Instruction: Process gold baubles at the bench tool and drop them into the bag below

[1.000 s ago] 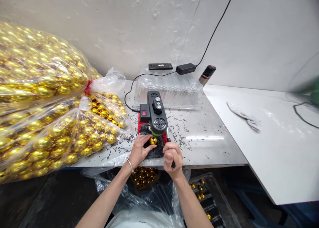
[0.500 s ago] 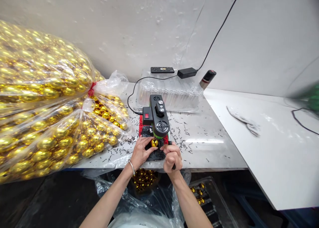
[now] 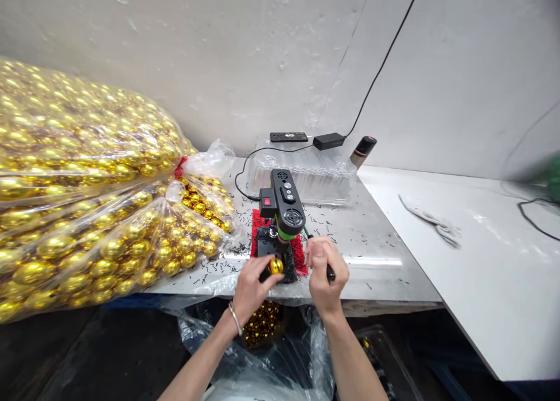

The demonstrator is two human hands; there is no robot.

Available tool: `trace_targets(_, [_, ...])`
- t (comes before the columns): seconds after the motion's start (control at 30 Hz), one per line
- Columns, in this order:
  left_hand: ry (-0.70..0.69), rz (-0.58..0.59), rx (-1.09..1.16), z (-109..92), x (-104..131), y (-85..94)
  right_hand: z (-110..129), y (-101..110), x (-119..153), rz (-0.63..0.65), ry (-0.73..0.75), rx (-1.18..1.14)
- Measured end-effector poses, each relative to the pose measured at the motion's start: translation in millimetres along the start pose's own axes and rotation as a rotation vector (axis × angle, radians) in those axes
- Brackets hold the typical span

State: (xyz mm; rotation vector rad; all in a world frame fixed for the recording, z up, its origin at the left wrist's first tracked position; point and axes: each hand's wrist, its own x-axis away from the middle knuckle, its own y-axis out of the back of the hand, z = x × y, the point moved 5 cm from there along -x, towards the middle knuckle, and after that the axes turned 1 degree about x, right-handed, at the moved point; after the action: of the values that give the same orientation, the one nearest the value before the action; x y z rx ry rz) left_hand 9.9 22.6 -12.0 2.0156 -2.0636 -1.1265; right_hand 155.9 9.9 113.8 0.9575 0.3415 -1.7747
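Note:
Between the thumb and fingers of my left hand [image 3: 255, 284] is a shiny gold ball [image 3: 275, 265], held in front of a small black press [image 3: 289, 205] with a green ring under its head. My right hand [image 3: 326, 268] is wrapped round the black-gripped lever [image 3: 331, 274] on the press's right side. The press's black base [image 3: 265, 243] stands on a red mat [image 3: 300, 254] strewn with black shavings.
Large clear bags of gold balls [image 3: 87, 150] fill the left side. Behind the press are clear plastic trays [image 3: 306, 176], a power adapter [image 3: 329, 141] and a can [image 3: 363, 150]. A glove [image 3: 431, 220] lies right. Gold balls [image 3: 262, 325] sit below the table edge.
My left hand has drawn the gold ball out toward me from under the press head. My right hand has moved right, away from the ball, with the lever. The view has shifted slightly.

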Motion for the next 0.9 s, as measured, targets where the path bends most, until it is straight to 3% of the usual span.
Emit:
trace_targets(0.1, [-0.107,0.109,-0.02,-18,42,0.3,2,0,2,-0.023,0.015,0.001])
trace_targets(0.2, [-0.102,0.061,-0.084,-18,55,9.4,-3,-2,11,-0.053,0.035,0.007])
trace_targets(0.27, [-0.061,-0.066,-0.169,-8,35,29.1,-7,-3,15,-0.063,0.031,0.004])
trace_targets(0.37, [0.05,-0.216,-0.394,17,-22,70.4,-11,-4,17,-0.07,0.027,-0.008])
trace_targets(0.4, [0.102,-0.185,-0.485,27,-43,81.2,-11,-4,18,-0.072,0.033,-0.01])
trace_targets(0.47, [0.238,-0.002,-0.681,51,-80,93.8,-11,-4,18,-0.068,0.048,-0.006])
trace_targets(0.57, [0.363,0.284,-0.809,81,-110,94.1,-12,-5,20,-0.06,0.057,-0.001])
trace_targets(0.63, [0.345,0.367,-0.783,91,-117,86.6,-13,-5,22,-0.065,0.059,-0.003])
trace_targets(0.77, [0.25,0.408,-0.686,96,-116,71.7,-16,-6,25,-0.078,0.071,-0.004])
trace_targets(0.9, [0.176,0.362,-0.593,93,-111,69.5,-18,-7,26,-0.081,0.079,-0.002])
